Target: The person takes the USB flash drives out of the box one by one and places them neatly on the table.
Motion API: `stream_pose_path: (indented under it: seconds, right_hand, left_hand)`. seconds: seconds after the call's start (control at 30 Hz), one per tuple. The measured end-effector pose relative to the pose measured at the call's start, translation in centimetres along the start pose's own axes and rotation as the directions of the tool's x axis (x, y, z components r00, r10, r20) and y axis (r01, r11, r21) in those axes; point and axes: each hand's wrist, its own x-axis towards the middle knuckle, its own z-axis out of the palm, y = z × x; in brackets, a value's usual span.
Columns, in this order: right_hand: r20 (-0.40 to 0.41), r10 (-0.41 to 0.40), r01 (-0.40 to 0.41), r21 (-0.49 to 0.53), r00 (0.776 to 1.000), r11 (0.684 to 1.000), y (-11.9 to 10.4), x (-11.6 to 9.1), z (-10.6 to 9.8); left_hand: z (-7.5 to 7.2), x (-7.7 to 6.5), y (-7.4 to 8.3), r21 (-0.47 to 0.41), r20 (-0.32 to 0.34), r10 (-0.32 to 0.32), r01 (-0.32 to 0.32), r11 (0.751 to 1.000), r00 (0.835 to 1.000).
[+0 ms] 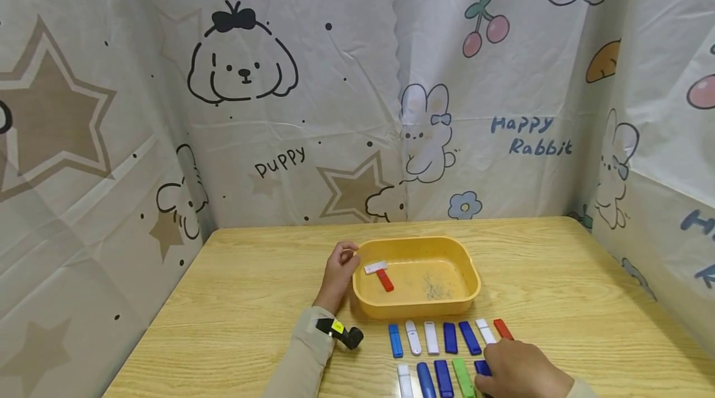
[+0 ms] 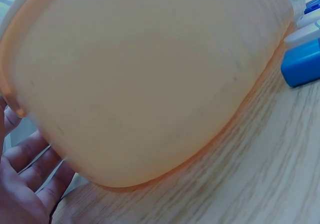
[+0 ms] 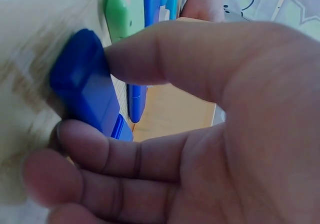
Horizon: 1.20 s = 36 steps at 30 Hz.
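My right hand reaches to the right end of the front row and pinches a dark blue USB stick between thumb and index finger, its other fingers loosely bent. Beside it in that row lies a green USB stick. At the left end of a yellow plastic tray, my left hand rests with relaxed fingers against the outside of the wall, as the left wrist view shows. Inside the tray are a white USB stick and a red one, touching each other.
Two rows of USB sticks lie in front of the tray. The back row runs from a light blue stick to a red stick. A white stick starts the front row. Behind the wooden table hangs a printed curtain.
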Motion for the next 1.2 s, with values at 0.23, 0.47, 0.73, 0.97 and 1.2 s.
stream_pose_path:
  seconds: [0.23, 0.47, 0.73, 0.97, 1.2]
  right_hand:
    - [-0.013, -0.02, 0.02, 0.003, 1.0, 1.0, 0.1, 0.1, 0.2]
    - [-0.017, -0.01, 0.01, -0.006, 1.0, 1.0, 0.1, 0.1, 0.2]
    - [-0.018, -0.016, 0.016, -0.017, 1.0, 1.0, 0.1, 0.1, 0.3]
    - [-0.025, -0.018, 0.017, -0.022, 1.0, 1.0, 0.1, -0.1, 0.1]
    - [-0.056, -0.041, 0.04, -0.027, 0.998, 0.999, 0.1, -0.3, -0.1]
  left_hand:
    - [0.0, 0.0, -0.1, 0.008, -0.009, 0.006, -0.006, 1.0, 1.0]
    - [0.0, 0.1, 0.0, 0.011, -0.011, -0.009, 0.009, 1.0, 1.0]
    - [0.0, 0.1, -0.2, 0.019, -0.013, -0.005, 0.005, 1.0, 1.0]
    - [-0.1, 0.1, -0.2, -0.005, 0.002, 0.005, -0.005, 1.0, 1.0]
    - [-0.3, -1.5, 2.9, 0.009, 0.033, 0.001, -0.002, 1.0, 0.999]
